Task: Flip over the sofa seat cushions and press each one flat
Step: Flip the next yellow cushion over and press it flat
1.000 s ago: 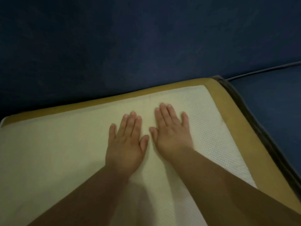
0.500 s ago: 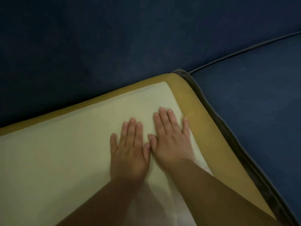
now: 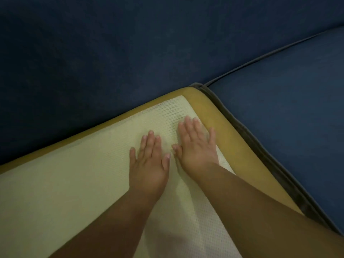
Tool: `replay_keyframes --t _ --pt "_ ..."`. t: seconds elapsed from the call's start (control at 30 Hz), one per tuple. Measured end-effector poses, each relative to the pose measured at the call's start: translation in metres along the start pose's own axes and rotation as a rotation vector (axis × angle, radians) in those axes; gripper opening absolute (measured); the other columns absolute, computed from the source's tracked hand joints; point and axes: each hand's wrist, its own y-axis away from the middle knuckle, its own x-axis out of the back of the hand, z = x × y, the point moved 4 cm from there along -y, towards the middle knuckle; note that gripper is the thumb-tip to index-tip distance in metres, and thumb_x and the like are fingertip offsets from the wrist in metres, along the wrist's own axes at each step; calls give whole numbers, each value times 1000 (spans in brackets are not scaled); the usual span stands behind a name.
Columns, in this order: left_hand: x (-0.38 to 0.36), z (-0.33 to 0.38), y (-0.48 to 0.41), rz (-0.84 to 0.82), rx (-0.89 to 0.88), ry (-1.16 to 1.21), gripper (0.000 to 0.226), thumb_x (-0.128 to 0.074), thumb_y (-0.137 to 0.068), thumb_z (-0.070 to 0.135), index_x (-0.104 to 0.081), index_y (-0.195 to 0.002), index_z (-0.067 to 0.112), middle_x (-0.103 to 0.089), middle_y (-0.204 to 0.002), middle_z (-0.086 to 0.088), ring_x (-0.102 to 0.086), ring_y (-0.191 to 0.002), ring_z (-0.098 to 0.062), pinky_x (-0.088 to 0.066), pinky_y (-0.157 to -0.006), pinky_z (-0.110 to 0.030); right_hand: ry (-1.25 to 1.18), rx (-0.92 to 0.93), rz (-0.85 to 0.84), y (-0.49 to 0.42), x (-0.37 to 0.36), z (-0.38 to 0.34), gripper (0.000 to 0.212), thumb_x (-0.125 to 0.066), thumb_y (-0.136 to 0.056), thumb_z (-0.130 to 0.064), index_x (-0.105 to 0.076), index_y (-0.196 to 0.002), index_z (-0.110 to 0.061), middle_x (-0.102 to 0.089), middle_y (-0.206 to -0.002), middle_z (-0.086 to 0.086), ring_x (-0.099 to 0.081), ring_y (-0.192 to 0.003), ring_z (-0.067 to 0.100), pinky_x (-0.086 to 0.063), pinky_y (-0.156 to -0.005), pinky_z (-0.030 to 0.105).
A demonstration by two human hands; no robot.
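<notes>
Both hands lie flat with straight fingers, holding nothing, on the cream mesh underside of the flipped seat cushion (image 3: pixel 74 183), which fills the view from 6 to 9 o'clock; the left hand (image 3: pixel 149 164) is near the centre and the right hand (image 3: pixel 197 148) is just beside it toward 2 o'clock, close to the cushion's back corner under the backrest (image 3: pixel 111 53) at 12 o'clock. This looks like the pressing step, and the blue seat cushion (image 3: pixel 288 136) at 3 o'clock probably needs lifting, turning and the same flat press next
</notes>
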Motion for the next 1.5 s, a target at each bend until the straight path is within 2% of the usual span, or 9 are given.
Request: replay_keyframes --t 0.1,0.33,0.5,0.63,0.8,0.93,1.13,1.3,1.5 --pt "6 0 39 52 -31 -9 62 2 -94 51 10 -151 28 18 -159 7 24 -144 -8 10 -118 -43 -1 -11 213 49 3 10 62 -11 -102 -48 7 -154 -20 22 -158 -3 22 -146 16 16 -116 49" --pt "-21 1 64 -32 -82 -28 66 5 -89 54 12 -149 28 15 -160 6 21 -144 -9 11 -118 -40 91 -22 -22 82 -29 16 67 4 -94 -50 18 -152 -20 30 -156 -1 32 -141 16 18 -115 50" --pt "-18 -19 106 12 -101 -47 62 -8 -99 49 -17 -153 19 -5 -161 1 -1 -149 -17 0 -117 -43 12 43 64 120 -47 -17 62 -15 -100 -46 -15 -153 -14 -8 -162 5 -2 -149 23 0 -116 47" --pt "-32 -29 110 2 -91 -64 63 -6 -97 52 -7 -152 21 -7 -161 1 2 -148 -13 0 -118 -41 60 25 -37 119 -59 -19 71 17 -86 -49 19 -150 -19 30 -156 0 33 -141 16 18 -116 44" --pt "-10 -43 137 109 -78 -51 61 -11 -99 48 -15 -153 20 -6 -161 1 -4 -149 -16 -2 -118 -43 -31 80 92 142 -51 -52 63 -13 -99 -43 -15 -154 -14 -1 -162 4 2 -150 22 1 -116 47" --pt "-29 -57 149 26 -70 -87 63 -18 -97 48 -34 -149 16 -22 -158 -3 -16 -146 -18 -12 -115 -45 86 65 -56 145 -75 -59 73 16 -85 -48 16 -152 -18 33 -154 -1 34 -140 16 20 -113 44" --pt "2 -86 175 169 -24 -105 60 -13 -99 48 -15 -152 19 -6 -161 -1 -2 -149 -17 -2 -117 -44 -6 172 119 162 -63 -107 61 -13 -99 -41 -3 -154 -16 7 -161 2 12 -148 18 8 -115 47" --pt "-16 -118 197 65 24 -86 64 -18 -96 50 -35 -148 17 -25 -158 -2 -17 -146 -16 -12 -115 -43 88 162 -59 166 -94 -121 71 15 -84 -50 17 -149 -21 27 -156 -3 32 -140 14 21 -113 45" --pt "13 -146 239 211 136 -89 60 -20 -98 44 -21 -152 18 -11 -160 -2 -7 -148 -18 -5 -116 -47 14 273 122 203 -92 -180 61 -21 -100 -46 -22 -153 -17 -5 -160 2 -3 -149 19 -2 -115 50"
